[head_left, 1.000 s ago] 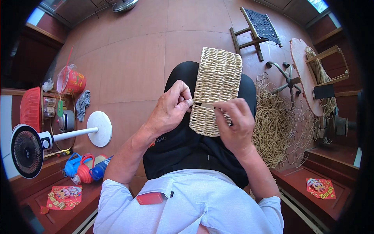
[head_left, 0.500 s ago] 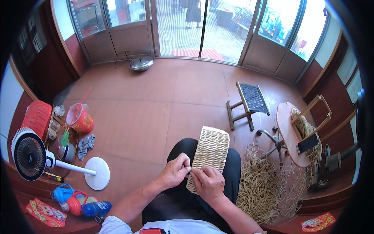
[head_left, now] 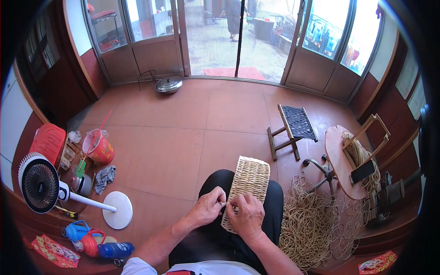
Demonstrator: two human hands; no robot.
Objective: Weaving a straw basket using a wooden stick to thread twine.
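Note:
A rectangular panel woven from pale straw-coloured cord [head_left: 250, 178] lies on my black-trousered lap [head_left: 271, 220]. At its lower left edge my left hand [head_left: 210, 206] has thumb and forefinger closed on something small and pale, perhaps a strand, too small to make out. My right hand [head_left: 245, 213] rests over the lower part of the panel, its fingers bent and pinched at the same edge, close beside my left fingertips; what they grip is hidden.
Loose tan cord [head_left: 305, 224] heaps at my right, beside a round board [head_left: 334, 158] on castors holding a frame and phone. A folding stool [head_left: 293, 126], a fan [head_left: 41, 183], bottles [head_left: 114, 250], red bucket [head_left: 100, 149] and lidded pan [head_left: 168, 85] surround me. A person [head_left: 233, 18] stands outside the doorway.
My view has tilted up to show the doorway. My right hand has moved left along the panel to beside my left fingertips. The person outside has shifted slightly.

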